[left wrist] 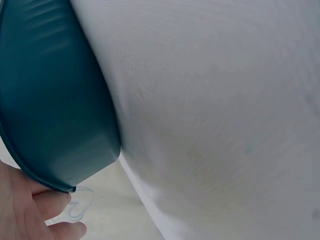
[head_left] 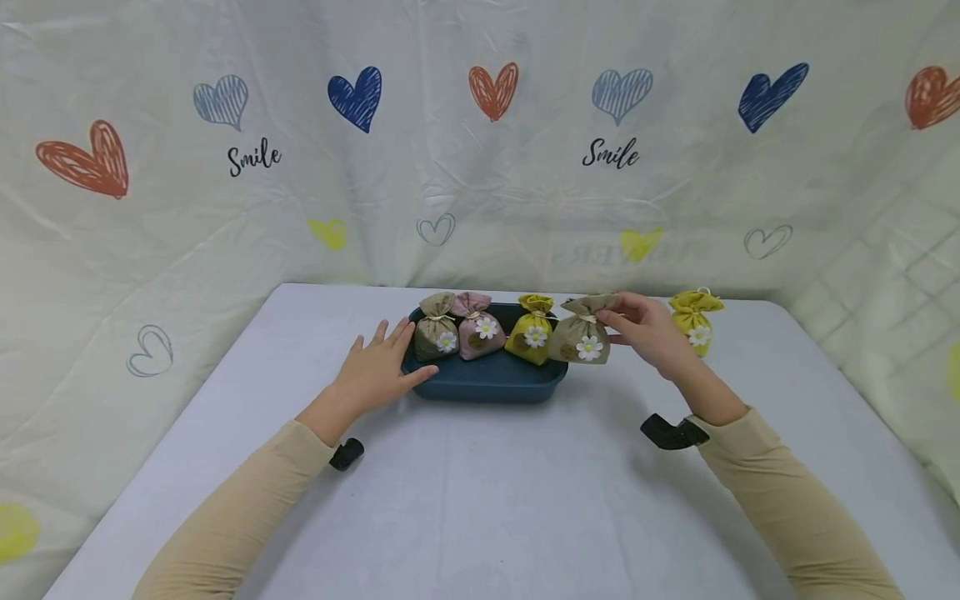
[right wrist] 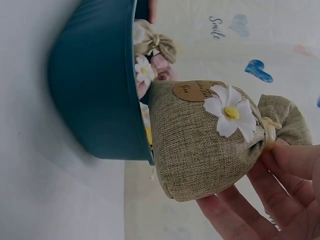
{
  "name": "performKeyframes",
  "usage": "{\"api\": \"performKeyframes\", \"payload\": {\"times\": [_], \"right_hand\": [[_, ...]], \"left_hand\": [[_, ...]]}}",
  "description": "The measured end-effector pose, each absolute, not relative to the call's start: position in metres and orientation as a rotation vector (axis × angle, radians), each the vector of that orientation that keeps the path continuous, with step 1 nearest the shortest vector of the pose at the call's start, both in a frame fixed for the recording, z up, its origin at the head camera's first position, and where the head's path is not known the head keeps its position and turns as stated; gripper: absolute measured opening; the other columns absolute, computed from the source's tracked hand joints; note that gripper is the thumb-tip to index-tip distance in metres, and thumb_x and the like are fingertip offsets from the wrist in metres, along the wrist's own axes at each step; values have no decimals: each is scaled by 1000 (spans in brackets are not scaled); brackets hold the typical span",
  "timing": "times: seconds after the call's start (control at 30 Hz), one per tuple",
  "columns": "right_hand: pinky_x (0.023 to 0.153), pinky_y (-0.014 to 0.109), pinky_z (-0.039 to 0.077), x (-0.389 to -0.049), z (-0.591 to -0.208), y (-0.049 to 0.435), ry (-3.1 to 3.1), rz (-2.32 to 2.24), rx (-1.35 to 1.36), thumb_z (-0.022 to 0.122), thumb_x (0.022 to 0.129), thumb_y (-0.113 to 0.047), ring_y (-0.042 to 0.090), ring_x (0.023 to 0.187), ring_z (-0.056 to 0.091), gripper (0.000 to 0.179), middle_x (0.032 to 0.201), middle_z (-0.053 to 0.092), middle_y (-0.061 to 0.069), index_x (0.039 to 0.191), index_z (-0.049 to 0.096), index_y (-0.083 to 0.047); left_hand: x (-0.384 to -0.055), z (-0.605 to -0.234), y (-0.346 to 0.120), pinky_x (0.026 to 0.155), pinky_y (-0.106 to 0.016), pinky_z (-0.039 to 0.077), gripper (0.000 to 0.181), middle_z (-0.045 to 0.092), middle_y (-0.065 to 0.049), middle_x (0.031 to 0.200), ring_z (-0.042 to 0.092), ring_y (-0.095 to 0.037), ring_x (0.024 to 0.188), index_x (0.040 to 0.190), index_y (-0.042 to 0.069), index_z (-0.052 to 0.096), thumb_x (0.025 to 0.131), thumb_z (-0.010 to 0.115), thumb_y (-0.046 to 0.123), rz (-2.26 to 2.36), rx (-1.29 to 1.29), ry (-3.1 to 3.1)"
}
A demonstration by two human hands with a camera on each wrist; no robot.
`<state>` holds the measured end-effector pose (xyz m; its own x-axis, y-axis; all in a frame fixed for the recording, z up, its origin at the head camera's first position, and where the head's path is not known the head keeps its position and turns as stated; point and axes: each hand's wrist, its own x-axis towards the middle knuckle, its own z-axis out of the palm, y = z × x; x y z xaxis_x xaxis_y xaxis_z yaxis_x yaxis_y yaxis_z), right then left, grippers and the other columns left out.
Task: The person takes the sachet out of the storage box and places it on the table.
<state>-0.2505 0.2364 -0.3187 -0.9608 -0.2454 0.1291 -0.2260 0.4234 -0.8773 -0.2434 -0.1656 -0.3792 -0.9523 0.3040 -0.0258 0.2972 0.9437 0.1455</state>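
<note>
A dark teal tub (head_left: pixel 483 387) stands on the white table, holding a beige-grey drawstring pouch (head_left: pixel 433 337), a pink pouch (head_left: pixel 474 343) and a yellow pouch (head_left: pixel 528 340). My left hand (head_left: pixel 375 367) touches the tub's left end with its fingers spread and straight; the left wrist view shows fingers (left wrist: pixel 52 204) at the rim. By its tied neck, my right hand (head_left: pixel 645 329) pinches another beige-grey pouch (right wrist: pixel 200 145) between thumb and fingers. This pouch, with a white flower and a brown tag, is at the tub's right rim, overlapping it in the head view.
Beyond my right hand, a second yellow pouch (head_left: pixel 693 317) is on the table's right side, partly hidden by the hand. A pale curtain (head_left: pixel 525 183) printed with hearts and "Smile" hangs behind the table (head_left: pixel 480 500).
</note>
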Motion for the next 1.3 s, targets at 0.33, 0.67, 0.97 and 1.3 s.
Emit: {"api": "performKeyframes", "payload": {"times": [0.33,0.67,0.97,1.3], "right_hand": [[82,19,56,-246,-313,247,2649,-1663,-454,55,108,-9,-2,94,62,28,104,63,-6,121,56,15],[80,17,56,-249,-317,265,2648,-1715,-432,56,107,-10,-3,94,62,26,99,64,-17,120,58,12],[79,13,54,-250,-317,281,2708,-1712,-381,57,107,-13,-8,93,61,25,96,63,-21,119,59,8],[72,14,55,-247,-319,305,2724,-1834,-257,60,106,-18,-7,85,62,14,93,66,-22,102,66,-30]], "left_hand": [[-243,-377,-164,118,-68,14,96,15,-10,170,11,-41,155,165,6,16,99,45,71,219,463,3040],[-244,-379,-165,118,-68,14,97,14,-10,171,9,-40,155,165,7,15,99,44,72,217,461,3031],[-244,-379,-165,118,-68,14,97,14,-10,171,9,-41,155,165,7,15,99,43,72,205,458,3030],[-243,-376,-164,118,-68,15,97,14,-10,171,10,-41,155,165,7,15,99,43,72,199,449,3028]]}}
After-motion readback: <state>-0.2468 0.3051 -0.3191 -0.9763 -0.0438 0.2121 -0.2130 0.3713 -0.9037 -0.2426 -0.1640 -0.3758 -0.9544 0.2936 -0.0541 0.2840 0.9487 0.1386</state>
